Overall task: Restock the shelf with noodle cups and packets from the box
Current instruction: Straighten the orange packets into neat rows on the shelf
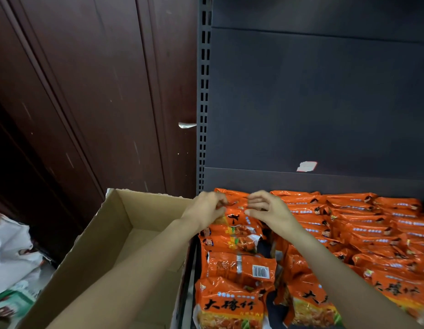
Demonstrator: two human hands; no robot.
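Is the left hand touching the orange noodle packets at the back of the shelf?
Touching. In the head view, the left hand has its fingertips pinched on the top edge of the rear orange noodle packet, with no gap visible.

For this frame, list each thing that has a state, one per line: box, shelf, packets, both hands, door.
cardboard box: open; visible inside looks empty.
shelf: bottom level packed with orange packets.
noodle packets: lying in rows; one near the front shows its barcode side.
left hand: fingers pinched at a back-row packet.
right hand: fingers curled over the same row; grip unclear.
wooden door: shut, as far as visible.
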